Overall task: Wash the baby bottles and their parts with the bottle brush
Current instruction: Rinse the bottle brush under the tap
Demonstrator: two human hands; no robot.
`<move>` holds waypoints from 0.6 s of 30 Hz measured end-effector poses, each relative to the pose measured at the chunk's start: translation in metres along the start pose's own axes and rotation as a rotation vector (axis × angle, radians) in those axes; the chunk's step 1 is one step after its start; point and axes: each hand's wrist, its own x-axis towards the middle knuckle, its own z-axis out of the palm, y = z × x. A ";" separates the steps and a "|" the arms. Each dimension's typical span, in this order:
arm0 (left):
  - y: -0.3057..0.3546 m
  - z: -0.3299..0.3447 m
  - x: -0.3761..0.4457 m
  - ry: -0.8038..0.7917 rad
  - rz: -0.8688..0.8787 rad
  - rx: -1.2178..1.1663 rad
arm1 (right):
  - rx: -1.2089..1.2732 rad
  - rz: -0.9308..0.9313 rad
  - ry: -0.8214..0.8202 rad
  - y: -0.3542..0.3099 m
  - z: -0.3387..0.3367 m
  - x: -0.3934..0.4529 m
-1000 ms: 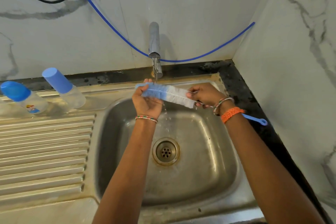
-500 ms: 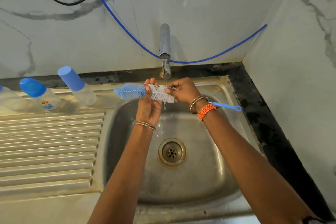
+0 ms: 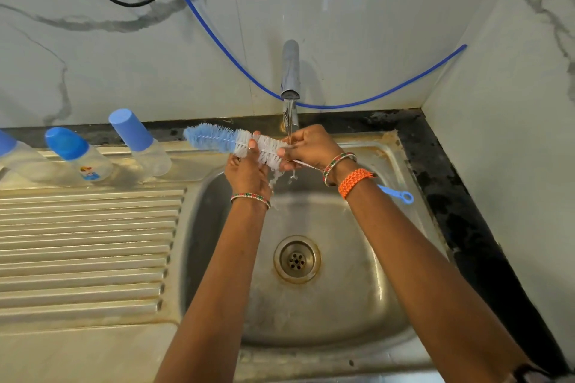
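Since half a second before, bottle brush [image 3: 230, 142] shifted leftward, blue tip clear. My left hand [image 3: 249, 172] gripped white bristles; right hand [image 3: 308, 146] pinched wire stem under tap [image 3: 290, 78]. Step judged: rinsing brush. Next: capped baby bottles [image 3: 140, 143] on drainboard [image 3: 87, 242] need opening.

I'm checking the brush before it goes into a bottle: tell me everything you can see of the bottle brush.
The bottle brush lies roughly level over the sink, under the running tap. Its bristle head is blue at the tip and white nearer the twisted wire stem, which ends in a blue plastic handle with a loop. The left hand grips the white bristles; the right hand pinches the stem.
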 end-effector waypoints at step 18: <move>0.037 -0.029 0.001 0.246 0.183 -0.053 | -0.509 -0.317 -0.092 -0.003 0.014 0.018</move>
